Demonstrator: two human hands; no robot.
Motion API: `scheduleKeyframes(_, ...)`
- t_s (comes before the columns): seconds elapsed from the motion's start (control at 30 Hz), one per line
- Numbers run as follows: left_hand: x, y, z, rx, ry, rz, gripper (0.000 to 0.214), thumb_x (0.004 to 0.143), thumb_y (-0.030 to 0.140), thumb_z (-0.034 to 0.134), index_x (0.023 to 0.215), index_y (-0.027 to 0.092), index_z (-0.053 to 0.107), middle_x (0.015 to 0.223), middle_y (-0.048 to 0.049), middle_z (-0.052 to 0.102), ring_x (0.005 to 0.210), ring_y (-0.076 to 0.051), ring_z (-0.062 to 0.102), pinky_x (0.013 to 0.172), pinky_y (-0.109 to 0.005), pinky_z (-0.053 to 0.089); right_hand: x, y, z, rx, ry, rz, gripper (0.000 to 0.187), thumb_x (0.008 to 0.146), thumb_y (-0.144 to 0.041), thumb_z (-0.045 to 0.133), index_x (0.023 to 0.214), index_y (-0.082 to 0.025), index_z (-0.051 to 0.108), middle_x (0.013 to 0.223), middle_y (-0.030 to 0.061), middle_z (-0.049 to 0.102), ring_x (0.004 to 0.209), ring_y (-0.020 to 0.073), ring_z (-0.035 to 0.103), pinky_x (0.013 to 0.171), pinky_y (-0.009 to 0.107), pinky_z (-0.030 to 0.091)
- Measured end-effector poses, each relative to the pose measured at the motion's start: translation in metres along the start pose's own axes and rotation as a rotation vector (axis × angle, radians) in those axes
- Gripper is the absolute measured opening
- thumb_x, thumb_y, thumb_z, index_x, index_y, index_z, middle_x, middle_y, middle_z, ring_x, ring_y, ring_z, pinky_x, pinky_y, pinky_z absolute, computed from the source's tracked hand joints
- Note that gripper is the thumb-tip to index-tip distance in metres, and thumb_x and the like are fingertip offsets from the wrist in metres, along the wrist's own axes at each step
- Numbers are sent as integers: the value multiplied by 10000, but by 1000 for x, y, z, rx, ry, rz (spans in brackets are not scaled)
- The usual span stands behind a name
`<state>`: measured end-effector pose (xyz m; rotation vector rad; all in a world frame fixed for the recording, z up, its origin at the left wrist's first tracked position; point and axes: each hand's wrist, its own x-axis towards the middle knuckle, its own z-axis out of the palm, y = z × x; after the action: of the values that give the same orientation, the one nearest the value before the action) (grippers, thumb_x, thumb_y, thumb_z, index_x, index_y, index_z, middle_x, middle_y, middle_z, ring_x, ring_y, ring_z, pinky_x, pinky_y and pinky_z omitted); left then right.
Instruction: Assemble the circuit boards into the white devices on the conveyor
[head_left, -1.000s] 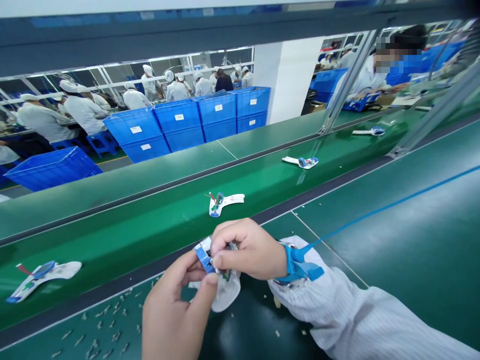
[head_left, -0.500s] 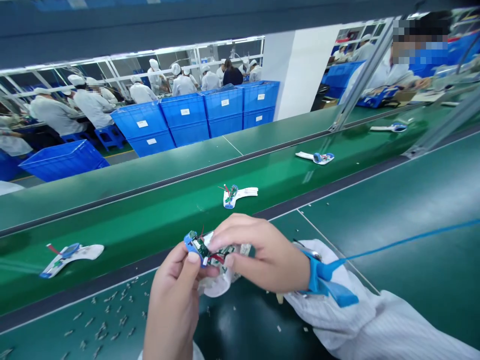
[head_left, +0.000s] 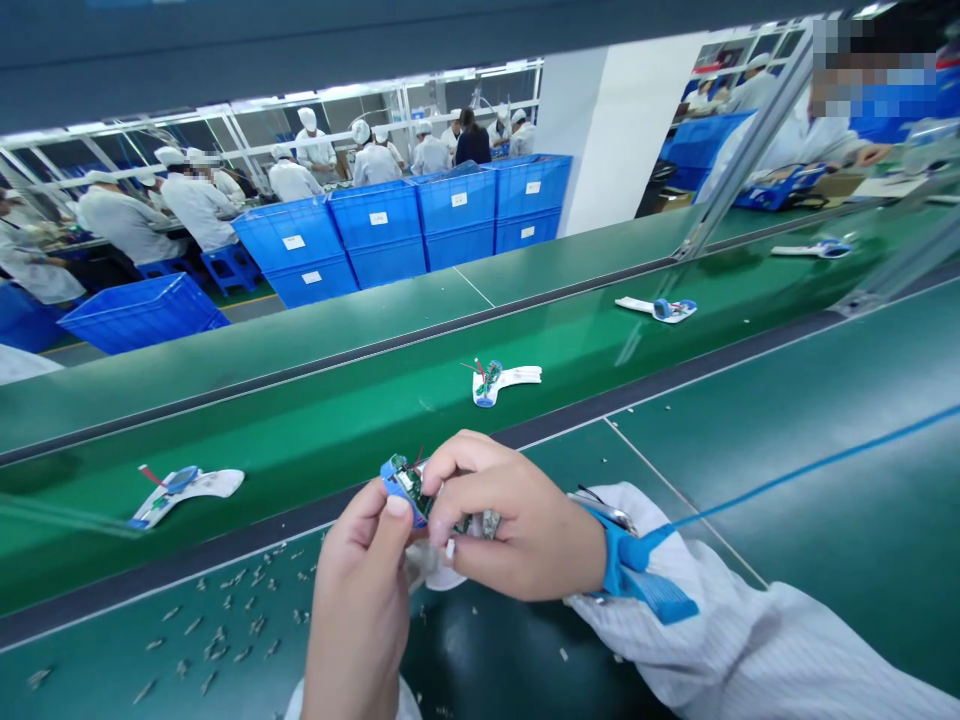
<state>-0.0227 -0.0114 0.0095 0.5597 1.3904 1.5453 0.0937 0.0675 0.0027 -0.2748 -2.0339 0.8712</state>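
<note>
My left hand grips a blue-and-white device housing between thumb and fingers. Inside the housing sits a green circuit board with a thin red wire rising from it. Bent over the board, my right hand has its fingers closed, and a small white plug pokes out at the thumb tip. The rest of what those fingers cover is hidden. Under the right hand a grey speckled clump partly shows; I cannot tell what it is. A blue wrist strap circles my right wrist.
Along the green conveyor belt lie similar white housings, spaced apart. Many small metal pieces are scattered on the bench at left. A blue cord runs right from the strap. Blue crates and co-workers are beyond.
My right fingers have curled in more tightly, and the white plug now shows at the thumb. The red leads seen by the thumb are hidden now. Belt housings appear further right as the view shifts.
</note>
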Motion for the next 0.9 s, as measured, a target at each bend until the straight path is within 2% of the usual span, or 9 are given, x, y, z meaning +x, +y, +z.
scheduleKeyframes(0.17, 3, -1, -3, -73, -14, 24, 244, 748, 419, 700, 807, 187, 653, 733, -1, 665, 648, -120, 603, 587, -196, 479, 2, 12, -4, -56, -41, -44, 91, 711, -130, 649, 711, -190, 718, 901, 52, 639, 851, 143, 586, 790, 289, 463)
scheduleKeyframes(0.23, 4, -1, -3, -74, -11, 63, 253, 742, 423, 705, 794, 181, 652, 715, 4, 656, 639, -118, 595, 617, -206, 487, 4, 18, -5, -47, -49, -64, 55, 738, -182, 682, 701, -187, 723, 864, 51, 661, 826, 142, 589, 781, 290, 456)
scheduleKeyframes(0.3, 4, 0, -2, -62, 4, 120, 247, 741, 414, 709, 806, 184, 649, 725, 7, 658, 673, -124, 601, 665, -215, 491, 6, 21, -6, 36, -60, -40, 115, 777, -235, 681, 688, -170, 711, 795, 51, 682, 789, 137, 595, 774, 284, 453)
scheduleKeyframes(0.4, 2, 0, 0, -1, 41, 155, 280, 774, 392, 684, 961, 187, 645, 829, -12, 687, 781, -150, 625, 728, -230, 483, 6, 18, -4, 234, -42, 93, 230, 837, -276, 620, 651, -148, 664, 699, 41, 675, 766, 134, 599, 787, 281, 457)
scheduleKeyframes(0.53, -2, 0, 2, 94, 41, 135, 410, 768, 390, 692, 1110, 178, 611, 918, -48, 707, 848, -189, 645, 733, -257, 493, 4, 8, -1, 437, 40, 415, 239, 867, -268, 536, 696, -137, 640, 760, 44, 657, 760, 132, 601, 690, 252, 479)
scheduleKeyframes(0.6, -4, 1, 1, 119, 31, 126, 434, 758, 395, 699, 1130, 188, 612, 945, -55, 712, 895, -208, 648, 755, -270, 500, 2, 4, -1, 491, 69, 497, 229, 869, -258, 514, 722, -136, 639, 786, 43, 657, 731, 122, 602, 656, 240, 481)
scheduleKeyframes(0.67, -6, 1, 1, 136, 19, 120, 410, 762, 401, 694, 1118, 208, 628, 961, -50, 713, 919, -210, 647, 778, -272, 502, 0, 2, -2, 488, 125, 501, 231, 872, -250, 501, 710, -143, 627, 754, 33, 647, 695, 110, 587, 618, 227, 466)
scheduleKeyframes(0.77, -7, 2, 0, 156, -28, 109, 377, 773, 420, 676, 1101, 234, 649, 987, -45, 703, 893, -201, 645, 750, -261, 509, -1, 1, -6, 388, 172, 421, 201, 845, -222, 525, 682, -159, 623, 666, 11, 612, 651, 107, 541, 597, 231, 435)
scheduleKeyframes(0.9, -9, -1, -1, 190, -69, 98, 408, 762, 444, 680, 1123, 256, 658, 946, -37, 685, 726, -150, 615, 605, -211, 488, 1, -3, -15, 168, 59, 269, 191, 812, -175, 570, 630, -173, 628, 562, -8, 573, 662, 120, 497, 693, 267, 419)
